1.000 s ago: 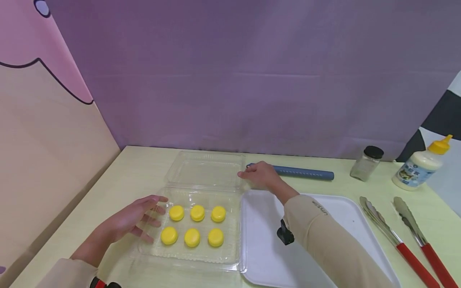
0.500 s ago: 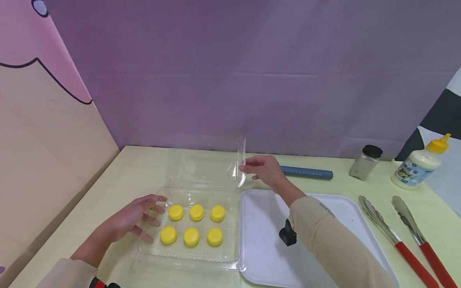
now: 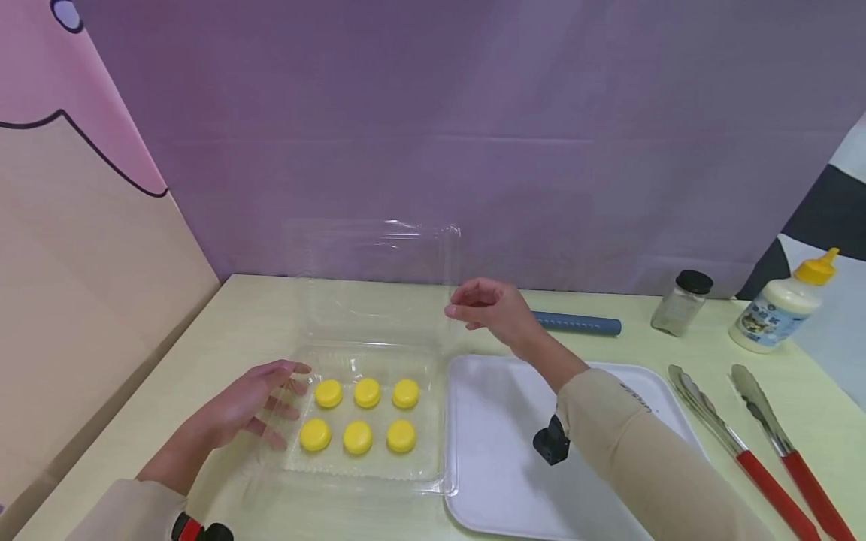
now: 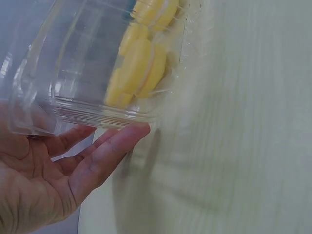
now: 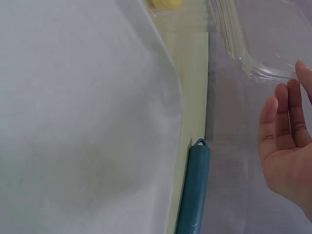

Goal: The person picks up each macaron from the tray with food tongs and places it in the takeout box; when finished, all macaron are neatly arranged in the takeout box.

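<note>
A clear plastic hinged box (image 3: pixel 365 477) stands on the table, its lid (image 3: pixel 379 285) raised nearly upright at the back. Yellow macarons (image 3: pixel 357 437) lie in two rows in the base; pale filling shows between their shells in the left wrist view. My right hand (image 3: pixel 490 312) pinches the right edge of the lid between thumb and fingers. At the left side of the base is my left hand (image 3: pixel 253 402), fingers spread and loosely bent, with fingertips right at the ribbed plastic wall (image 4: pixel 102 112).
Right of the box lies a white tray (image 3: pixel 501 481), partly under my right forearm. A blue rolling-pin-like rod (image 3: pixel 578 323) lies behind it. Red-handled tongs (image 3: pixel 778 492), a black-lidded jar (image 3: pixel 682 303) and a yellow-capped bottle (image 3: pixel 778 312) stand or lie farther right. A purple backdrop (image 3: pixel 507 150) closes off the rear.
The lid has swung up from lying flat at the back to nearly upright, with my right hand rising along with it. My left hand has stayed beside the base.
</note>
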A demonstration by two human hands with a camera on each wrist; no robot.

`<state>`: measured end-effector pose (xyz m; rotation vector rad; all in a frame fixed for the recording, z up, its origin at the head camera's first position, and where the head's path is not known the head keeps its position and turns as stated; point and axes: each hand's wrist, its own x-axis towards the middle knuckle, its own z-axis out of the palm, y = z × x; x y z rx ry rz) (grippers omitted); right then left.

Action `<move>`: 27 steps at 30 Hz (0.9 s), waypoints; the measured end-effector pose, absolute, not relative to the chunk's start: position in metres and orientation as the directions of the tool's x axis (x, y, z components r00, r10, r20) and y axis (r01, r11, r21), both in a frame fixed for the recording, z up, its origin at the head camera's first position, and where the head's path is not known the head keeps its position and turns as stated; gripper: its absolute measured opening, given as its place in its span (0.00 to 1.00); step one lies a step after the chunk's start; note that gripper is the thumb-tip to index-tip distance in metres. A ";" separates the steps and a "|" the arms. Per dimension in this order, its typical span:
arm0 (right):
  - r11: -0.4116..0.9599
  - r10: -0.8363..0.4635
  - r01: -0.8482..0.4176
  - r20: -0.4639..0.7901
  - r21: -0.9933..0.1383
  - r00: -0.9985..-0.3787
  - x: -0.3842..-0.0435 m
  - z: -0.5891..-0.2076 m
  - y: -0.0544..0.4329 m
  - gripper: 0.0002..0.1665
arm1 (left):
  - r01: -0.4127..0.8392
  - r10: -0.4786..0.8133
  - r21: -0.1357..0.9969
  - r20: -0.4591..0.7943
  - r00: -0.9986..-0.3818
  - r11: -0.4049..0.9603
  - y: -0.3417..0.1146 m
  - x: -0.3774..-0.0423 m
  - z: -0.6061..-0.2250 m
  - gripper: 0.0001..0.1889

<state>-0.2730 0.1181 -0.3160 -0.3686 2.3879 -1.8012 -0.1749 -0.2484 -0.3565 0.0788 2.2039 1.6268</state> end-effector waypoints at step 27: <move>0.406 -0.605 -0.419 0.105 -0.812 -0.789 -0.236 -0.319 0.137 0.06 | -0.150 0.374 0.956 -0.240 -0.896 0.254 -0.264 -0.179 -0.363 0.30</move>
